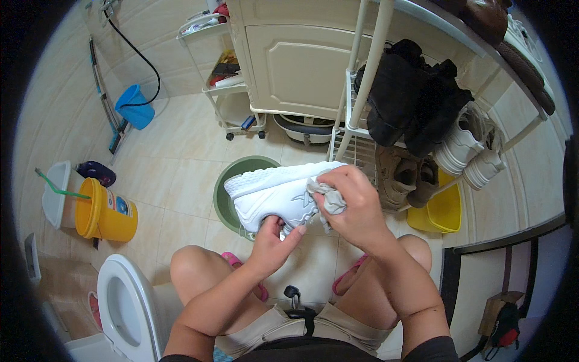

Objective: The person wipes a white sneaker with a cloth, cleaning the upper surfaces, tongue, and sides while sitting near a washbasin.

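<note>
A white sneaker (276, 192) is held on its side in front of me, its sole turned away and its opening towards me. My left hand (277, 246) grips it at the ankle opening, the fingers partly hidden inside. In my right hand (357, 206) is a crumpled pale grey cloth (332, 199), pressed against the upper near the toe. White laces hang below the shoe by my left hand. Under the sneaker, on the tiled floor, stands a green basin (222, 199), its inside mostly hidden by the shoe.
A white metal rack (362, 104) with black shoes (393, 90) rises at right, above a yellow bin (436, 212). To the left are a yellow bucket (113, 217), a toilet (129, 307) and a blue bucket (135, 108). A wheeled cart (226, 88) stands by the cabinet (303, 68).
</note>
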The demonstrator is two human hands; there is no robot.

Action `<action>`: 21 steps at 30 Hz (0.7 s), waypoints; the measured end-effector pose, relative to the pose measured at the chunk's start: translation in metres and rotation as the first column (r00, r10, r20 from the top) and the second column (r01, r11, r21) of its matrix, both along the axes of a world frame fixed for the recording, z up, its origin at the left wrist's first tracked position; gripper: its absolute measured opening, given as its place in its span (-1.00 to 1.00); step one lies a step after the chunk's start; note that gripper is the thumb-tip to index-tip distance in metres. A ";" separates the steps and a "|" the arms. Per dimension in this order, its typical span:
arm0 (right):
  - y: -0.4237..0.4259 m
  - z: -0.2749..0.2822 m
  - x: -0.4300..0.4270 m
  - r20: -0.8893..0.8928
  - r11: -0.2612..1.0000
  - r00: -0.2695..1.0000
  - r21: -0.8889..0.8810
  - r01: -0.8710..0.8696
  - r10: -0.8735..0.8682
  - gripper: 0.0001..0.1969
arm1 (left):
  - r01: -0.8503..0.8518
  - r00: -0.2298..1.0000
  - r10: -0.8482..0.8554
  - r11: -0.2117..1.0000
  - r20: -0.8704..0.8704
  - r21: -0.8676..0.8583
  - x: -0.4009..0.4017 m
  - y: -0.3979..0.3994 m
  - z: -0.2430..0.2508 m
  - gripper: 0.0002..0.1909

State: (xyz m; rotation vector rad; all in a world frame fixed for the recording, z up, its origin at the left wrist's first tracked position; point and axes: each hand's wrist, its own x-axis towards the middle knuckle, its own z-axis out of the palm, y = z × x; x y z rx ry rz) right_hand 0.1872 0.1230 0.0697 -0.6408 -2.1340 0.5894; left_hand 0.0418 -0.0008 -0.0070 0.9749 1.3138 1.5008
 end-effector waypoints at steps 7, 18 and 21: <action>-0.016 -0.002 -0.009 0.125 0.938 0.939 0.096 -0.332 0.320 -0.62 | 0.078 0.997 -0.080 0.992 -0.015 -0.100 -0.003 -0.005 -0.005 -0.56; 0.006 0.009 0.025 0.340 0.992 0.937 0.067 -0.108 0.079 -0.61 | -0.012 0.991 0.007 0.999 0.133 0.037 -0.011 0.000 0.007 -0.50; 0.001 0.015 0.021 0.245 0.987 0.964 0.097 -0.130 0.103 -0.60 | -0.026 0.999 0.023 0.998 0.037 0.060 -0.007 0.001 0.000 -0.53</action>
